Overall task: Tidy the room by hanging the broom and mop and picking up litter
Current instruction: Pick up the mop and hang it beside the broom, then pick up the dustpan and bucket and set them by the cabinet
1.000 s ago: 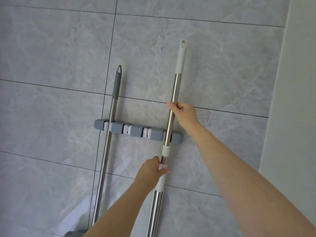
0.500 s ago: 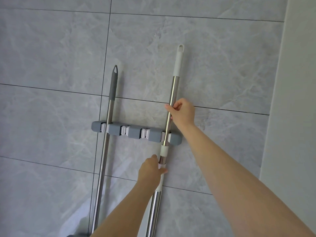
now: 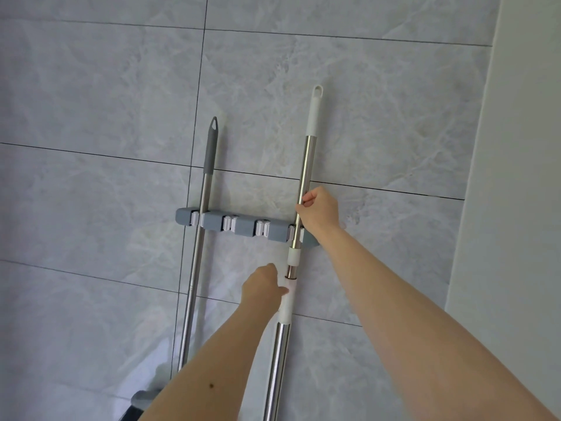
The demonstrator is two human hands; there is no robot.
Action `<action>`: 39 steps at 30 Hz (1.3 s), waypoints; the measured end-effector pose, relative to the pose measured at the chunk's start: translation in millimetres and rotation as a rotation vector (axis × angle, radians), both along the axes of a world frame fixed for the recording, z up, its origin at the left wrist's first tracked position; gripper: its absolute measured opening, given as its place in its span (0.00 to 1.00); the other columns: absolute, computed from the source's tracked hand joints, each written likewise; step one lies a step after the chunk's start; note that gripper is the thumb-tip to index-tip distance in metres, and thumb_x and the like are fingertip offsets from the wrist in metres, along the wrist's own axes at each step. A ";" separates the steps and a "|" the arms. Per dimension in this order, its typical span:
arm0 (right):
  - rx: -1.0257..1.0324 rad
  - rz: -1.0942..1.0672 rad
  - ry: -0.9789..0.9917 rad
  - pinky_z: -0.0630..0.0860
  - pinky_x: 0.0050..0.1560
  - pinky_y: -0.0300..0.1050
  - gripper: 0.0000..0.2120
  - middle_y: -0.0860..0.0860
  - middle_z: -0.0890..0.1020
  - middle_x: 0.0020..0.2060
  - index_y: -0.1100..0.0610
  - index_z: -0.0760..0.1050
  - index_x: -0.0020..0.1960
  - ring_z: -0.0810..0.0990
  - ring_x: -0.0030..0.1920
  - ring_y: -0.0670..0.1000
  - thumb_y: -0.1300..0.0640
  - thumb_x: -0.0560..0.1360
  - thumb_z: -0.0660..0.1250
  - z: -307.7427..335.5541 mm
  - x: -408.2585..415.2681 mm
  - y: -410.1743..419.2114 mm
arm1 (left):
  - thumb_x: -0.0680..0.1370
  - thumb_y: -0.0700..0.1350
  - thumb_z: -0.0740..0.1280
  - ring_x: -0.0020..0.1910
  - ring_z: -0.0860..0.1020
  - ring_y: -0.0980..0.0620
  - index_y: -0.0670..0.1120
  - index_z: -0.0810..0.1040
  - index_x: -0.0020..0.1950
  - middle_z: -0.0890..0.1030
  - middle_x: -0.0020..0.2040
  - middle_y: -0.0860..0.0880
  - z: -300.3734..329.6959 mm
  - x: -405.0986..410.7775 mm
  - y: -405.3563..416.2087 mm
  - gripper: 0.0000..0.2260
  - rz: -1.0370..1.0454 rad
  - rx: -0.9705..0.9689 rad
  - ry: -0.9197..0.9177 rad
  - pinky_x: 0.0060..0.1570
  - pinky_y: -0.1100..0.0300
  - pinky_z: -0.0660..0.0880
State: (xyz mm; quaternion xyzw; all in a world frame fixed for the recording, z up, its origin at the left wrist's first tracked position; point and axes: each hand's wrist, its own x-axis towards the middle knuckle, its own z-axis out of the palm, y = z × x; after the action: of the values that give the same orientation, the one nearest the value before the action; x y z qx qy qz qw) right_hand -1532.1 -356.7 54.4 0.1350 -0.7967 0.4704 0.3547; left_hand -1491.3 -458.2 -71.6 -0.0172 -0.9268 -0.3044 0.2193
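A grey wall rack with white clips is fixed to the tiled wall. A steel pole with a grey tip hangs in its leftmost clip. A second steel pole with a white tip stands in the rightmost clip. My right hand grips this pole just above the rack. My left hand holds the pole's white collar just below the rack. The lower ends of both poles are out of view, apart from a grey head piece at the bottom of the left pole.
The wall is grey marbled tile. A plain white wall or door frame runs down the right side. The two middle clips of the rack hold nothing.
The white-tipped pole has settled a little lower against the right clip. My right hand has slid down the pole towards the rack. My left hand stays on the collar.
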 end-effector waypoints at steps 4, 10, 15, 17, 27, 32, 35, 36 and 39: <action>-0.016 0.057 -0.049 0.72 0.37 0.38 0.05 0.42 0.71 0.32 0.55 0.73 0.46 0.75 0.40 0.49 0.61 0.72 0.68 -15.9 21.1 -15.4 | 0.77 0.46 0.67 0.43 0.72 0.49 0.46 0.66 0.46 0.75 0.50 0.46 -5.5 20.1 -22.0 0.10 0.057 -0.002 -0.024 0.43 0.58 0.69; -0.029 0.239 -0.186 0.77 0.46 0.51 0.09 0.53 0.76 0.41 0.59 0.72 0.52 0.76 0.43 0.54 0.60 0.73 0.68 -47.2 62.3 -60.7 | 0.77 0.45 0.65 0.53 0.78 0.45 0.48 0.68 0.45 0.78 0.54 0.46 -20.1 66.4 -78.3 0.06 0.168 -0.037 -0.069 0.47 0.59 0.71; 0.117 0.368 -0.316 0.76 0.41 0.47 0.14 0.53 0.76 0.40 0.63 0.72 0.58 0.77 0.41 0.53 0.59 0.74 0.67 -84.7 108.8 -118.5 | 0.76 0.38 0.62 0.43 0.73 0.48 0.46 0.69 0.45 0.73 0.46 0.48 -51.2 126.4 -152.9 0.04 0.314 -0.039 -0.126 0.41 0.60 0.69; 0.143 0.433 -0.371 0.75 0.37 0.44 0.15 0.51 0.75 0.36 0.63 0.72 0.59 0.76 0.37 0.52 0.59 0.74 0.67 -101.5 130.8 -143.8 | 0.76 0.38 0.62 0.43 0.73 0.48 0.46 0.68 0.45 0.73 0.46 0.48 -63.2 150.6 -179.3 0.04 0.364 -0.039 -0.151 0.41 0.60 0.68; 0.385 0.735 -0.576 0.74 0.36 0.41 0.17 0.53 0.76 0.40 0.64 0.70 0.62 0.76 0.42 0.53 0.60 0.76 0.65 -201.3 231.6 -274.7 | 0.76 0.39 0.60 0.58 0.77 0.40 0.42 0.76 0.57 0.79 0.58 0.41 -131.0 297.2 -309.5 0.11 0.702 -0.004 -0.306 0.55 0.52 0.75; 0.499 0.887 -0.605 0.72 0.32 0.38 0.16 0.55 0.76 0.46 0.64 0.71 0.62 0.77 0.39 0.52 0.60 0.76 0.66 -242.6 267.8 -341.8 | 0.75 0.37 0.58 0.52 0.79 0.40 0.40 0.76 0.52 0.80 0.53 0.41 -159.7 365.8 -354.7 0.09 0.883 0.059 -0.353 0.49 0.52 0.76; 0.579 0.993 -0.599 0.70 0.28 0.35 0.15 0.54 0.77 0.45 0.63 0.72 0.60 0.76 0.34 0.47 0.59 0.75 0.67 -262.8 290.2 -381.0 | 0.75 0.38 0.59 0.53 0.79 0.40 0.41 0.76 0.53 0.80 0.54 0.42 -175.8 406.5 -372.7 0.09 0.997 0.093 -0.370 0.50 0.53 0.75; 0.600 1.026 -0.590 0.70 0.27 0.34 0.15 0.53 0.77 0.44 0.62 0.73 0.59 0.75 0.33 0.46 0.58 0.75 0.67 -268.4 296.7 -391.6 | 0.75 0.38 0.59 0.53 0.78 0.41 0.41 0.76 0.53 0.79 0.54 0.42 -181.0 418.4 -376.7 0.09 1.032 0.108 -0.377 0.50 0.53 0.75; 0.684 1.168 -0.569 0.72 0.30 0.35 0.15 0.53 0.76 0.39 0.63 0.73 0.59 0.76 0.36 0.49 0.58 0.75 0.67 -286.2 326.0 -422.5 | 0.76 0.39 0.60 0.56 0.78 0.41 0.42 0.77 0.54 0.79 0.56 0.42 -198.2 463.2 -381.7 0.09 1.175 0.166 -0.399 0.53 0.53 0.75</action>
State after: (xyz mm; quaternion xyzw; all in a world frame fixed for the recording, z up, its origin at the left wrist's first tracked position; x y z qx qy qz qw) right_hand -1206.1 -779.2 -231.8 0.5133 -0.7585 0.3245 -0.2363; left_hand -1028.0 -839.8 -269.8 0.5696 -0.7777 -0.2014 0.1735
